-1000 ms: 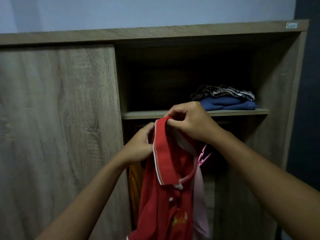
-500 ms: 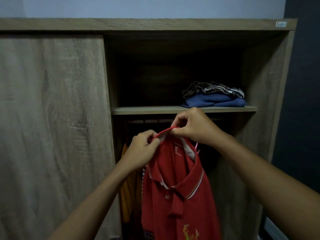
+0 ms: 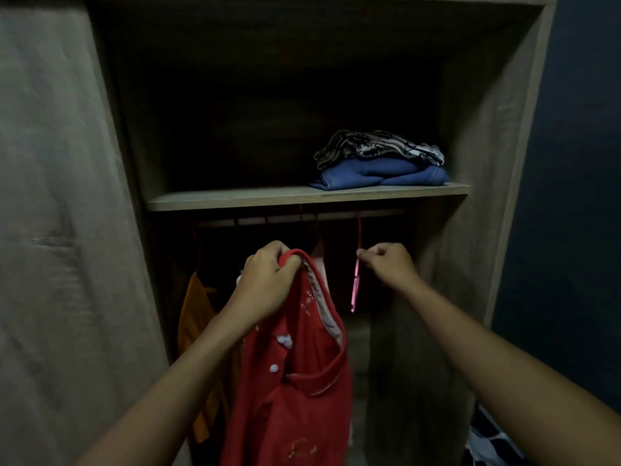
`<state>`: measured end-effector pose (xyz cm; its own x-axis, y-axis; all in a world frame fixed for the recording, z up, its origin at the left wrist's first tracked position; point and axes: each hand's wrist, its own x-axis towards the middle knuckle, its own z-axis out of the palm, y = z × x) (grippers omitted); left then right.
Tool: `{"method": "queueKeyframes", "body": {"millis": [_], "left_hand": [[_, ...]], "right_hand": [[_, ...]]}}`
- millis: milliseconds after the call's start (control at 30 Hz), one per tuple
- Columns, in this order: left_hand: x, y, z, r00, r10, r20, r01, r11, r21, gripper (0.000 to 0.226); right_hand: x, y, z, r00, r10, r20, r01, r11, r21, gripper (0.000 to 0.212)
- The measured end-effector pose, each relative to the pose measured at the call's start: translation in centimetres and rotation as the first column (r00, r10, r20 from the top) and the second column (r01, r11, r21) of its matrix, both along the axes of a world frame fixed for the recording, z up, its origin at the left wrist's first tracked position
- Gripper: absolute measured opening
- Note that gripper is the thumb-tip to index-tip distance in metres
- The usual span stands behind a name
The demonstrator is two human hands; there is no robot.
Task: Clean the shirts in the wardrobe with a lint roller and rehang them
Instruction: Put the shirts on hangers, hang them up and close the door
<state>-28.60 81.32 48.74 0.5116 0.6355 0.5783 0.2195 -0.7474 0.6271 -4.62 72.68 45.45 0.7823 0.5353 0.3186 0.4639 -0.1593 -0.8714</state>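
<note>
While our left hand (image 3: 268, 280) grips the red cotton polo shirt with white buttons (image 3: 295, 405) by the back of its collar, fingers curled round the bunched cloth, the shirt hangs limp at the near front of the open wood-grain wardrobe (image 3: 487, 163), on no hanger. Just to its right, our right hand (image 3: 389, 267) pinches the thin pink plastic hanger (image 3: 355, 287) between thumb and fingertips, with the other fingers curled in. The hanger's hook appears to sit on the pale clothes rail (image 3: 275, 219) under the flat wooden shelf (image 3: 235, 198).

On the left an orange hanging shirt (image 3: 196, 314) is on the rail, and further hooks show in the dark beside it. On the shelf, far right, a folded blue garment (image 3: 383, 174) lies under a folded black-and-white patterned one (image 3: 379, 148).

We judge the task to be midway on this one shirt: it and its hanger are apart, and must be joined and hung. No lint roller is in view, so we cannot tell whether it has been rolled. The orange shirt looks untouched.
</note>
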Motion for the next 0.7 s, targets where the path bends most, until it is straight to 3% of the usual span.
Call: {"method": "queueKeyframes", "body": {"millis": [333,400,567,700], "left_hand": [[3.5,4.4,-1.9,0.994,0.063,-0.088,-0.067,0.997,-0.042,0.023],[3.8,4.8,-2.0,0.993,0.074,-0.093,-0.078,0.996,-0.044,0.022],[4.0,5.3,-2.1,0.991,0.086,-0.098,-0.091,0.995,-0.044,0.020],[4.0,5.0,-2.1,0.993,0.082,-0.090,-0.088,0.994,-0.059,0.023]], "right_hand": [[6.1,6.5,-6.1,0.980,-0.004,-0.200,-0.013,0.996,-0.085,0.039],[6.8,7.6,-6.4,0.977,0.014,-0.212,-0.023,0.999,-0.040,0.027],[7.1,8.3,-5.6,0.964,0.033,-0.265,-0.008,0.995,0.096,0.026],[5.7,5.3,-5.2,0.974,0.084,-0.208,-0.046,0.983,0.178,0.017]]}}
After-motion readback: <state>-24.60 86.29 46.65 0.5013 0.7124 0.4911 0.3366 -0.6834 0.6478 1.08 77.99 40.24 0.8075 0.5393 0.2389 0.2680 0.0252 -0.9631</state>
